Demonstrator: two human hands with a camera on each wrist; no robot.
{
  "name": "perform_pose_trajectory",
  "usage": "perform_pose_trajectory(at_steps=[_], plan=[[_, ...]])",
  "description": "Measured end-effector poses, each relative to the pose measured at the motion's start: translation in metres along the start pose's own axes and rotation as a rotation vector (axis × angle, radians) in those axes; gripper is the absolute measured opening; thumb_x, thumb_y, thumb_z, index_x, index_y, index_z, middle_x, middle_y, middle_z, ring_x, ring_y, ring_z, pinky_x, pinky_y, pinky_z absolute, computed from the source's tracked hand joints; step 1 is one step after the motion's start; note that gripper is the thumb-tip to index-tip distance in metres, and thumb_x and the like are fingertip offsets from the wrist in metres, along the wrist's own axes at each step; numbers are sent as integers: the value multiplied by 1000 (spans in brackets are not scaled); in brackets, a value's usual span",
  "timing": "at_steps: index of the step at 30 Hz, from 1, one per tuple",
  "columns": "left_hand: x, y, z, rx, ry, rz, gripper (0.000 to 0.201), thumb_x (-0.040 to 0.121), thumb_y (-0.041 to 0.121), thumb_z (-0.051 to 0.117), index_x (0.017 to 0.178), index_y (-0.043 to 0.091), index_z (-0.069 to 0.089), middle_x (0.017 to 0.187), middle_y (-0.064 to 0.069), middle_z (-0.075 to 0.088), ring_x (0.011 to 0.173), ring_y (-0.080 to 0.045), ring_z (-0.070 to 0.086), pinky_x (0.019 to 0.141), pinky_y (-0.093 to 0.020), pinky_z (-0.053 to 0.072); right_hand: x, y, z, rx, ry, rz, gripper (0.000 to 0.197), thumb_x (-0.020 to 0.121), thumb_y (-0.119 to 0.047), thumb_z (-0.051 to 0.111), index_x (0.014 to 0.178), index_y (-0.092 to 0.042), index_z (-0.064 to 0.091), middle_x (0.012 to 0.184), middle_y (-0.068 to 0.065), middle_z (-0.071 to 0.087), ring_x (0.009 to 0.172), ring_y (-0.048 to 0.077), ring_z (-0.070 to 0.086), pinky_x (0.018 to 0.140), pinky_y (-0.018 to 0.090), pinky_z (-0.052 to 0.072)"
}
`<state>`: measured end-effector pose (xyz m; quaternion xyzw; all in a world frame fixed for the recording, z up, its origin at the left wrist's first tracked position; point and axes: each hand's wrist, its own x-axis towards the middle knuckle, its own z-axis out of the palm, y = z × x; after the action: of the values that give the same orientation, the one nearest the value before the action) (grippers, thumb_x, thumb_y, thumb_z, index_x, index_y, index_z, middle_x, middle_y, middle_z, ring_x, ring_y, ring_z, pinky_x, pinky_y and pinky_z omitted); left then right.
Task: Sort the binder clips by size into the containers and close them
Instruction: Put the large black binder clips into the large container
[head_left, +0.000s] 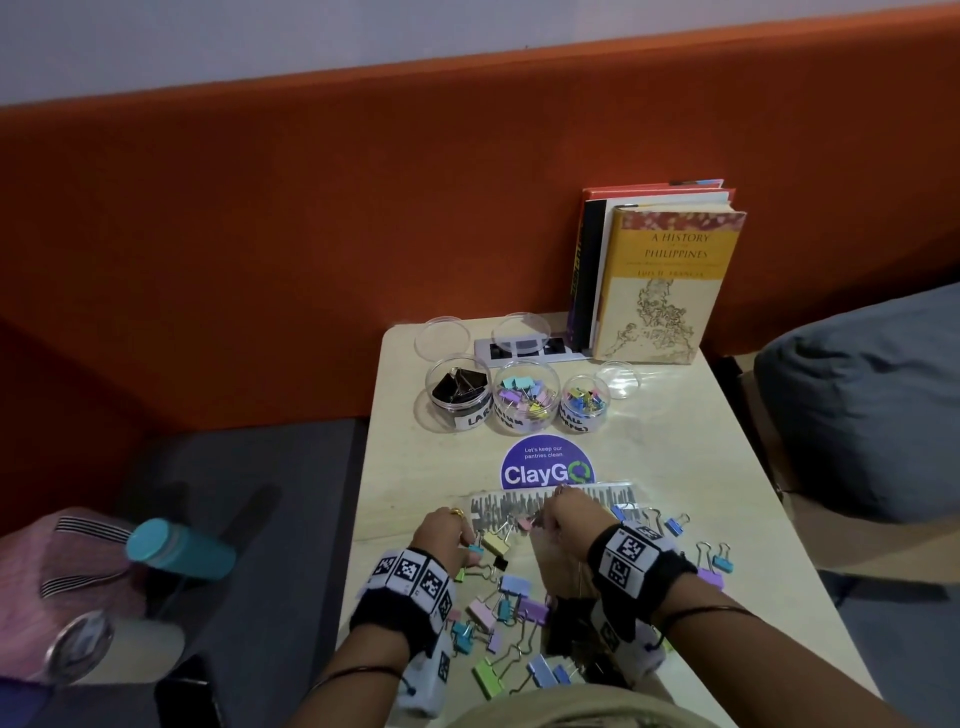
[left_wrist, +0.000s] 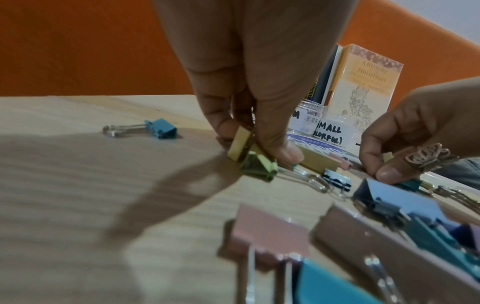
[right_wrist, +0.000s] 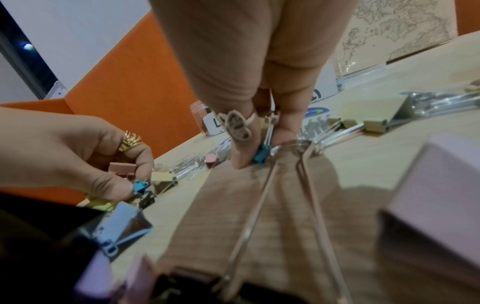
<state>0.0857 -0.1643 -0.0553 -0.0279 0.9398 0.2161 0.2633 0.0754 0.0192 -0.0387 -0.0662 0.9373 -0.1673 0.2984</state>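
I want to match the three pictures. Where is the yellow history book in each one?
Head: the book stands upright at the table's far right, behind the jars.
Left wrist: right of centre in the upper part, behind the "SMALL" jar.
Right wrist: only its map cover shows, top right corner.
Shared landmark: the purple sticker.
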Motion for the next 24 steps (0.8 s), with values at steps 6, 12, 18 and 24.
perform_pose_trajectory(at_steps=[6, 12, 18, 24], plan=[[4, 5, -2, -15, -25, -44, 18, 84, 15, 68, 100, 7, 66, 114, -10, 66, 106, -23, 63, 91, -27, 49, 5, 11, -1, 14, 28, -75, 25, 73, 4, 53, 90, -1, 71, 100, 18, 71, 96, 31, 64, 85, 29, 48], [8, 14, -18, -180, 34, -83, 10, 85, 1, 62, 80, 9, 61, 89, -6, 68, 76, -17, 64, 65, -22, 51, -1, 6, -11, 30, 104, -75, 27, 83, 0, 57, 108, -4, 65, 113, 15, 67, 107, 30, 61, 90, 29, 46], [21, 35, -37, -310, 145, -34, 28, 86, -12, 47, 68, 9, 53, 81, -14, 65, 69, -18, 66, 63, -30, 60, 7, -6, -14, -31, -8, -81, 27, 85, -2, 50, 106, 2, 65, 97, 19, 60, 112, 31, 53, 95, 32, 41], [41, 71, -56, -216, 139, 81, 13, 83, 4, 67, 95, -2, 68, 92, -10, 62, 83, -16, 56, 72, -24, 49, 8, 0, -17, -44, -64, -10, 27, 90, -3, 46, 111, 6, 59, 119, 25, 58, 114, 35, 51, 90, 35, 41]])
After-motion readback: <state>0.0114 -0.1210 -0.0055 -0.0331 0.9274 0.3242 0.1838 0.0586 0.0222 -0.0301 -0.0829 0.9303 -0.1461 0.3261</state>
